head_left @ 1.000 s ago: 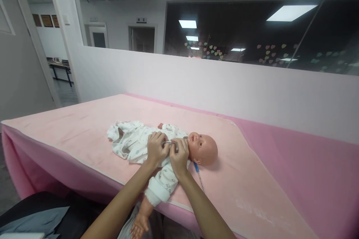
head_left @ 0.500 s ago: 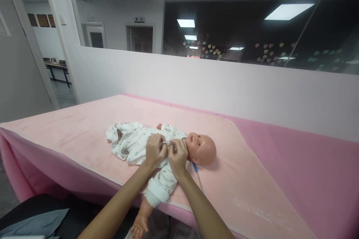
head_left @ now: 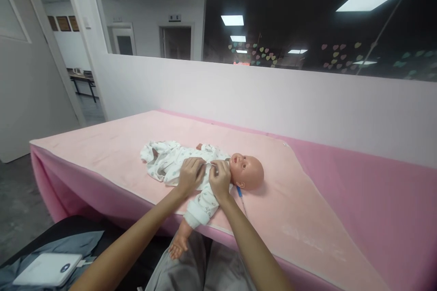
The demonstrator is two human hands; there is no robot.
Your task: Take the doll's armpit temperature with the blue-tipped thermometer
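Observation:
A baby doll [head_left: 251, 173] lies on its back on the pink table cover [head_left: 307, 209], its head to the right. It wears a white patterned outfit [head_left: 167, 159]. Over the doll's chest, my left hand [head_left: 191, 175] pinches a thin white strip, perhaps a tie of the clothing. Close beside it near the doll's neck, my right hand [head_left: 220, 177] pinches the strip's other end. One doll arm [head_left: 180, 238] hangs over the table's front edge. A thin stick with a blue end [head_left: 239, 192] lies beside the doll's head.
A white device [head_left: 48, 269] with a cable rests on grey cloth at the lower left. Behind the table stands a white wall [head_left: 239, 100] with a window above. An open door [head_left: 30, 68] is at the far left.
The view has shifted, showing more of the floor and the white device at the lower left. Both hands remain over the doll's chest, with fingers still pinched.

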